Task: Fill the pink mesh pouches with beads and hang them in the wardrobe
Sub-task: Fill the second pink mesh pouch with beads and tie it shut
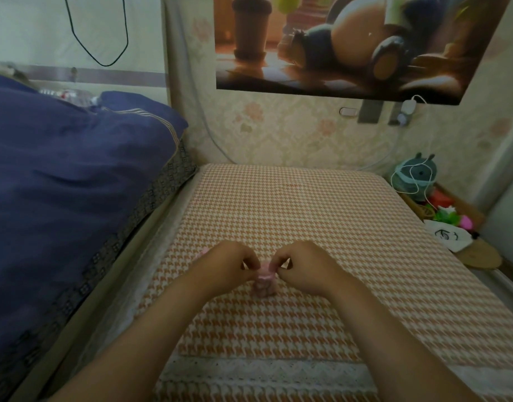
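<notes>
Pouch [264,281] sitting on the table [322,204], around the middle of the near half, well in from both side edges. Belly looking lumpy, so probably loaded with beads already; individual beads too blurred to confirm. Neck gathered into a bunch at the top, ribbon or drawstring there, hard to tell which.

Left hand [229,264] pinching the left side of the neck, fingers curled nearly closed. Right hand [306,265] pinching the right side, same tight curl. Fingertips of both meeting at the gather, knuckles up, wrists low over the cloth.

Reading this as cinching or tying the mouth shut. Cannot tell whether a knot is formed yet.

For doing it well:
- Pulling both ends outward evenly, level with the table, so the gather closes centred and not skewed.
- Keeping the belly resting on the cloth while tightening; lifting early risks beads spilling through a half-open mouth.
- Gripping the cord itself, not the mesh; mesh likely snagging or tearing under a hard pull.
- Leaving enough free loop above the knot for hanging later.
- Checking the mouth for gaps before letting go.

Something pink [204,250] peeking out just behind the left hand, near the table's left edge; possibly another pouch, mostly hidden.

Wardrobe not in view, hanging step not yet started.
</notes>
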Action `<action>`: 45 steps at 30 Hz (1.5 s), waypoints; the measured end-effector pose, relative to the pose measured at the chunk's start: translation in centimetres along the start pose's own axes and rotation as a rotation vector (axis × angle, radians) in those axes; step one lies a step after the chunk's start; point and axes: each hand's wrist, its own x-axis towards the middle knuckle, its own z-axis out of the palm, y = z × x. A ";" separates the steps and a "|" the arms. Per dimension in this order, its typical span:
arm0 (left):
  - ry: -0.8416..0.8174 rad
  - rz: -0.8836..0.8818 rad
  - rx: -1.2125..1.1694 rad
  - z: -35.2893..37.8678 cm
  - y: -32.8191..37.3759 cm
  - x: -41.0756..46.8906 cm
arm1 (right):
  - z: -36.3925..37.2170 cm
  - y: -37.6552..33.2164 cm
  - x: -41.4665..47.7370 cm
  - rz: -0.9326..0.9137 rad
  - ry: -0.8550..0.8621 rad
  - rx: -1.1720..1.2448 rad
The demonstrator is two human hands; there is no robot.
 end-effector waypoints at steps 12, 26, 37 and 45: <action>0.028 0.015 -0.113 -0.3 -0.5 0.4 | 0.7 -0.4 0.8 -0.073 -0.172 -0.345; -0.126 0.024 -0.179 1.7 -1.0 1.7 | 1.0 -0.8 0.7 -0.150 -0.141 -0.299; -0.112 0.039 -0.302 2.5 -1.0 1.6 | 1.0 -0.2 0.9 -0.034 -0.136 -0.276; -0.103 0.035 -0.289 2.4 -0.3 1.7 | 0.5 -0.2 0.6 -0.072 -0.140 -0.271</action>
